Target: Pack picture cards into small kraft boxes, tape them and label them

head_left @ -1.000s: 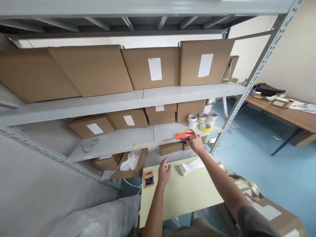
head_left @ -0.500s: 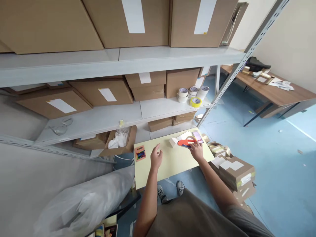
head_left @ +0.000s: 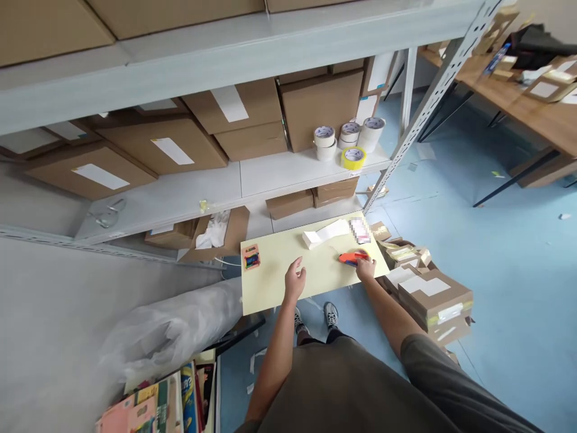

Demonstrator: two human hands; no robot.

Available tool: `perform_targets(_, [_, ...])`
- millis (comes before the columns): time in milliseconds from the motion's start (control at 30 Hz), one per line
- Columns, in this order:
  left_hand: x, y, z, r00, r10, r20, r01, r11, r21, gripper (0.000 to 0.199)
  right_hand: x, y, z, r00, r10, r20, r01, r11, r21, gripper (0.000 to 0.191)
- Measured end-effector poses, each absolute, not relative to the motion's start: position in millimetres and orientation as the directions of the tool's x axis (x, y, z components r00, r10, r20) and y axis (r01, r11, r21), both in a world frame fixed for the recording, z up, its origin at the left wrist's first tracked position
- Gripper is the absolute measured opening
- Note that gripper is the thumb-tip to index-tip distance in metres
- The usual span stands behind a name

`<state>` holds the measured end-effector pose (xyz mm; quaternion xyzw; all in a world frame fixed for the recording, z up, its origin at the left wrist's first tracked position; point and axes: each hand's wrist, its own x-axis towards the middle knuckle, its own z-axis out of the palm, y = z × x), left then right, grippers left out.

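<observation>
My right hand [head_left: 366,268] is closed on an orange-red tape dispenser [head_left: 348,258] with some blue on its underside, over the right part of the pale yellow table [head_left: 273,285]. Fingers apart and holding nothing, my left hand [head_left: 294,280] hovers over the middle of the same table. Beyond the dispenser lies a long white folded paper strip [head_left: 331,231]. A blurred-out, phone-like flat item [head_left: 360,230] is at the far right corner. On the left end rests a small pink pack with a dark, colourful window [head_left: 251,257].
Behind the table stands a grey metal shelf [head_left: 193,201] with cardboard boxes [head_left: 322,111] and several tape rolls [head_left: 325,144]. Stacked cartons [head_left: 435,294] stand on the floor at right. At left are a wrapped plastic roll [head_left: 180,325] and books [head_left: 174,400].
My view has tilted downward. The tape dispenser in my right hand has come nearer to me, away from the white strip and the phone-like item. My left hand stays open.
</observation>
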<state>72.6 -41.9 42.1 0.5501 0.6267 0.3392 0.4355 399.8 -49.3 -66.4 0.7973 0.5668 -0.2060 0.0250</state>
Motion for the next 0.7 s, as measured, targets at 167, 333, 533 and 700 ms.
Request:
perform_targets(167, [82.8,-32.0,49.8,-0.025,0.988,-0.154,0.394,0.151,0.907,0.044,395.2,-45.6,-46.4,0.261,0.904,-0.339,0.853,-0.381,-0.356,0.054])
perform_targets(333, [69.0,-31.6,57.9,-0.087,0.991,-0.102,0.383,0.128,0.915,0.044,368.0,-28.1,-14.9,0.21,0.964,-0.163,0.695,-0.265,-0.668,0.057])
perform_targets(533, [5.1,-72.9,64.8,-0.304,0.947,-0.099,0.369,0.213,0.905,0.043,311.0,13.1,12.3,0.087,0.993,-0.074,0.522,-0.109,-0.846,0.06])
perform_targets(700, [-79.2,-142.7,74.3,-0.56,0.823,-0.096,0.308,0.315,0.898,0.041,200.9,33.3,34.9,-0.237,0.972,0.006,0.439,0.112,-0.892,0.058])
